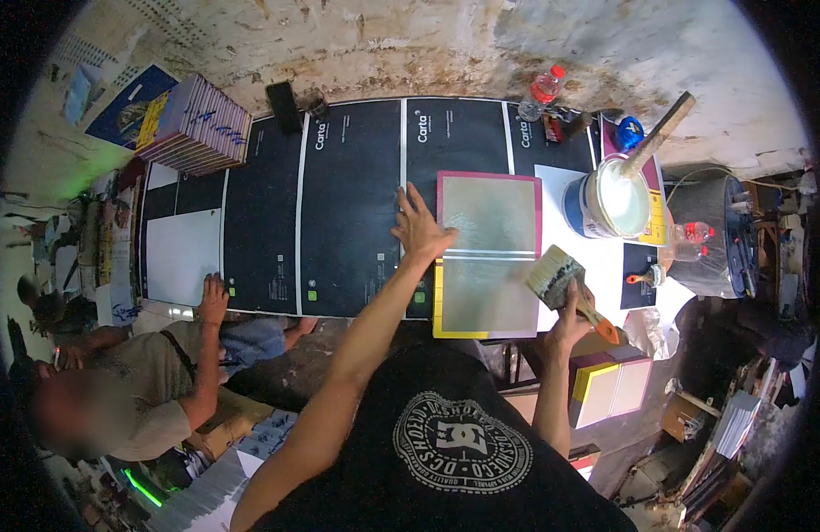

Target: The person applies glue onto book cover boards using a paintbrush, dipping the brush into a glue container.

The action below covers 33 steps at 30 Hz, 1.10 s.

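Observation:
An opened book cover with pink and yellow edges lies on the black table, partly over a white sheet. My left hand rests at the cover's left edge, its fingers spread and holding nothing. In my right hand is a wide brush with an orange-tipped handle; its bristles are over the cover's right edge, and whether they touch it I cannot tell. Beyond it stands a bucket of pale glue, a wooden stick standing in it.
A stack of books stands at the back left. A bottle is by the wall, and a small brush lies right of the white sheet. More covers sit below right. Another person sits at the left, a hand on the table edge.

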Each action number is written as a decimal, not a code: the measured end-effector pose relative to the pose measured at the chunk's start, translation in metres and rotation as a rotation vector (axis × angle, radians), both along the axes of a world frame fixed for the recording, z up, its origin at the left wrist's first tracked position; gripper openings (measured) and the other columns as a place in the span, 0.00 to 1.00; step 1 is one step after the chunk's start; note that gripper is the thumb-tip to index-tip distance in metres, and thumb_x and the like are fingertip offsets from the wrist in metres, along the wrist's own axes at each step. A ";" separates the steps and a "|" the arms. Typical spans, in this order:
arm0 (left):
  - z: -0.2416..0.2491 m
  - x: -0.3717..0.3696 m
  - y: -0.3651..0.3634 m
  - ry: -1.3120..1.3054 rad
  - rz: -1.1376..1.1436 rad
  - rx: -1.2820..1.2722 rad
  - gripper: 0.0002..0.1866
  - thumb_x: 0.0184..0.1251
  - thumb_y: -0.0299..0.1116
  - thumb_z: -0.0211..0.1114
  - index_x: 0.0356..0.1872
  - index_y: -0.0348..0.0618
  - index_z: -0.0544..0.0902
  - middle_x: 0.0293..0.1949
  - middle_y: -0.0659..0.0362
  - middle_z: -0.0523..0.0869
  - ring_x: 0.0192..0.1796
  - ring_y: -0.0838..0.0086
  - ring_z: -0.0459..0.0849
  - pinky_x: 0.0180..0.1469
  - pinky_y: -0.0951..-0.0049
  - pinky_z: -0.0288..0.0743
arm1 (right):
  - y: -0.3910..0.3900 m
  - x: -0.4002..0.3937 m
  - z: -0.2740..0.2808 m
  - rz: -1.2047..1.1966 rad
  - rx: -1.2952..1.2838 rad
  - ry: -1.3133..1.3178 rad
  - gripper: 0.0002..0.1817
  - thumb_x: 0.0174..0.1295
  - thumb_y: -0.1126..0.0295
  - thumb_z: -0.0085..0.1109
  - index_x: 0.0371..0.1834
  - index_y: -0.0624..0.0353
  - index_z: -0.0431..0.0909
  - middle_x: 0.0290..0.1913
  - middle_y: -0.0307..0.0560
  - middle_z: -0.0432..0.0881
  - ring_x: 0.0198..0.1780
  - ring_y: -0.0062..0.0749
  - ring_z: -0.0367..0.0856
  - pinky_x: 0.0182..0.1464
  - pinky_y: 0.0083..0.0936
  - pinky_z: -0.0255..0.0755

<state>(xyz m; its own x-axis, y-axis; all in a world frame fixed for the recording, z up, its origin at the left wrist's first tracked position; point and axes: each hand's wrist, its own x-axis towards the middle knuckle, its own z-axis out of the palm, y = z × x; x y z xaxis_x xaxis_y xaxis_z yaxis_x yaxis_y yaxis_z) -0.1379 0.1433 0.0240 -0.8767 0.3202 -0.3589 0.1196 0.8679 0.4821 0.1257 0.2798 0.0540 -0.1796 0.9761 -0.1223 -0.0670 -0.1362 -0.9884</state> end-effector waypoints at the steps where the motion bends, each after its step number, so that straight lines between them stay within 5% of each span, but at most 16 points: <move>1: 0.003 -0.003 -0.006 -0.022 0.035 0.020 0.68 0.41 0.46 0.78 0.78 0.39 0.37 0.78 0.42 0.44 0.73 0.38 0.59 0.66 0.29 0.56 | -0.002 0.012 0.004 -0.013 0.002 0.001 0.19 0.64 0.67 0.68 0.50 0.68 0.74 0.47 0.50 0.80 0.46 0.30 0.80 0.50 0.29 0.79; 8: -0.023 -0.036 -0.046 -0.092 0.088 0.163 0.67 0.45 0.44 0.78 0.77 0.36 0.35 0.78 0.40 0.43 0.77 0.48 0.56 0.72 0.38 0.54 | -0.025 0.064 0.009 -0.147 0.012 0.013 0.21 0.64 0.66 0.68 0.52 0.69 0.73 0.48 0.50 0.80 0.46 0.29 0.80 0.49 0.28 0.78; 9: -0.027 -0.040 -0.051 -0.112 0.101 0.211 0.67 0.46 0.42 0.77 0.76 0.32 0.34 0.77 0.38 0.49 0.77 0.50 0.56 0.75 0.52 0.55 | -0.029 0.066 0.012 -0.139 0.041 -0.003 0.22 0.65 0.66 0.67 0.54 0.69 0.72 0.48 0.50 0.80 0.46 0.30 0.80 0.49 0.29 0.78; 12: -0.038 -0.038 -0.063 -0.332 0.146 0.240 0.65 0.48 0.39 0.75 0.76 0.30 0.34 0.74 0.35 0.57 0.76 0.47 0.59 0.74 0.63 0.60 | -0.035 0.078 0.012 -0.109 -0.029 0.029 0.24 0.64 0.66 0.67 0.58 0.67 0.71 0.53 0.50 0.79 0.53 0.33 0.80 0.55 0.31 0.77; 15: -0.050 -0.032 -0.070 -0.537 0.217 0.431 0.65 0.46 0.35 0.75 0.76 0.29 0.33 0.75 0.34 0.55 0.75 0.49 0.61 0.74 0.62 0.60 | -0.041 0.072 0.019 -0.151 0.014 0.029 0.22 0.65 0.65 0.67 0.56 0.66 0.73 0.53 0.49 0.79 0.53 0.32 0.79 0.55 0.30 0.76; 22: -0.041 -0.032 -0.103 -0.428 0.266 0.396 0.65 0.43 0.32 0.76 0.76 0.27 0.36 0.72 0.32 0.60 0.73 0.49 0.65 0.72 0.67 0.64 | -0.046 0.054 0.044 -0.091 0.056 0.037 0.25 0.63 0.64 0.68 0.57 0.67 0.70 0.52 0.52 0.78 0.52 0.35 0.79 0.53 0.34 0.78; 24: -0.091 -0.053 -0.142 -0.378 0.299 0.507 0.66 0.40 0.32 0.76 0.76 0.27 0.37 0.73 0.32 0.59 0.74 0.50 0.64 0.72 0.67 0.64 | -0.045 0.059 0.044 -0.087 0.083 0.087 0.23 0.62 0.66 0.69 0.54 0.66 0.72 0.51 0.52 0.79 0.51 0.35 0.80 0.52 0.34 0.78; 31: -0.101 -0.122 -0.306 -0.323 0.422 0.335 0.70 0.34 0.37 0.81 0.75 0.25 0.40 0.74 0.33 0.56 0.77 0.52 0.58 0.75 0.66 0.58 | -0.040 0.111 0.048 -0.084 0.051 0.009 0.20 0.66 0.64 0.65 0.56 0.65 0.75 0.54 0.49 0.81 0.53 0.33 0.82 0.51 0.31 0.79; 33: -0.103 -0.138 -0.333 -0.229 0.420 0.049 0.67 0.36 0.37 0.80 0.76 0.27 0.42 0.73 0.32 0.57 0.76 0.50 0.59 0.76 0.64 0.57 | -0.036 0.131 0.045 -0.083 0.058 -0.044 0.18 0.66 0.64 0.65 0.54 0.63 0.78 0.51 0.46 0.83 0.50 0.29 0.81 0.48 0.28 0.77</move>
<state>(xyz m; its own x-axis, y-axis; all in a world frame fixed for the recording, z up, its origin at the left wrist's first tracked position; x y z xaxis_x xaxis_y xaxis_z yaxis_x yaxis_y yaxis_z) -0.2755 -0.1896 -0.0788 -0.8341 -0.0231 -0.5511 -0.3503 0.7940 0.4968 0.2564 0.2441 0.0990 -0.0935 0.9931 -0.0708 -0.0322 -0.0741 -0.9967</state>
